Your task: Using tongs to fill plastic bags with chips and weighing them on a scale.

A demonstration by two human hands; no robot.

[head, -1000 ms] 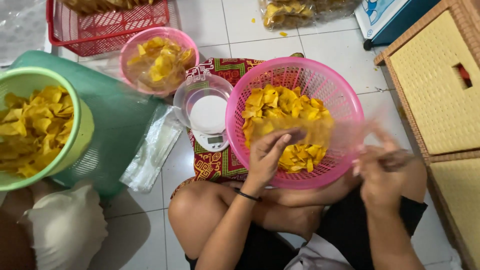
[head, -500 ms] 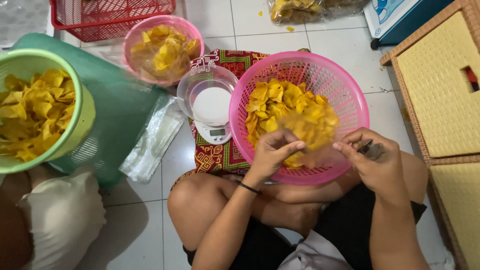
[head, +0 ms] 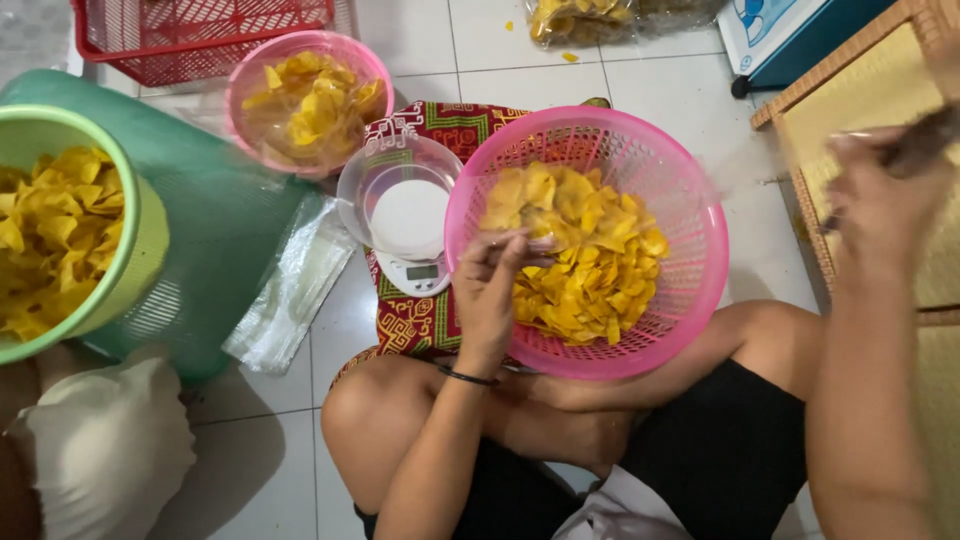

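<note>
White floor tiles (head: pixel 640 85) run under everything we see, and we sit cross-legged on them with a pink basket (head: pixel 690 300) resting on our lap. It is heaped with yellow chips (head: pixel 585 250).

Our left hand (head: pixel 488 290) reaches over the near rim of the basket; its fingertips (head: pixel 505 243) are pinched together on the chips at the left side of the heap, so the grip is closed on a few chips. A thin dark band sits on that wrist.

Our right hand (head: pixel 885 200) is raised well to the right of the basket, in front of a woven box (head: pixel 880 90). It is blurred; its grip seems closed around a small dark thing (head: pixel 915 145), but we cannot tell what that thing is.

Just left of the basket, a small white kitchen scale (head: pixel 408 240) stands on a red patterned cloth (head: pixel 425 320), with a clear plastic tub on its plate. Beyond it is a pink bowl (head: pixel 345 55) of more chips. Further left, a green basket (head: pixel 140 240) also full of chips sits on a teal lid (head: pixel 240 220), and clear plastic bags (head: pixel 285 300) lie on the floor beside it. A red crate (head: pixel 180 45) stands at the top left, and a bag of chips (head: pixel 570 18) lies at the top edge.
</note>
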